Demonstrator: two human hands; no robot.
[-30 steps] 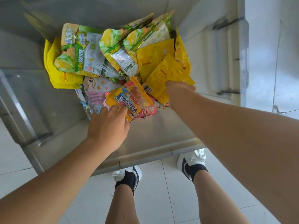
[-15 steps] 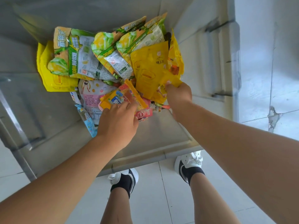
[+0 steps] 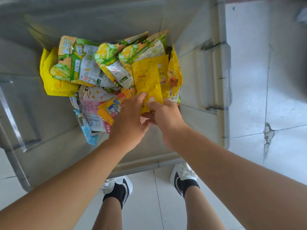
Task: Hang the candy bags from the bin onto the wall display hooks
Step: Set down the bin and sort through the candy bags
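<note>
Yellow bag [image 3: 147, 80]: It is on top of the pile, on the right side of the bin [image 3: 224, 97]. Its near end is lifted up to your hands.
Your right hand [image 3: 166, 118]: It pinches the near end of the yellow bag.
Your left hand [image 3: 131, 122]: Its fingers curl onto the same end, right beside your right hand. Both hands hold this one bag.
Done so far: I think you are only picking a bag. No hooks are in sight, so I cannot tell if any bag hangs yet.
Left to do: Lots. The pile is big, so most of the job looks undone.
Other bags: Green and yellow bags [image 3: 79, 63] lie toward the far wall. More plain yellow bags [image 3: 54, 80] sit at the left edge of the pile. A pink bag [image 3: 93, 100], an orange bag [image 3: 109, 108] and a blue bag [image 3: 84, 128] lie nearer to you.
In the way: The yellow bag lies over its neighbours, so lift slowly or one may come up with it.
Outside the bin: Your shoes [image 3: 119, 185] stand on the pale floor [image 3: 274, 63] by the near rim.
</note>
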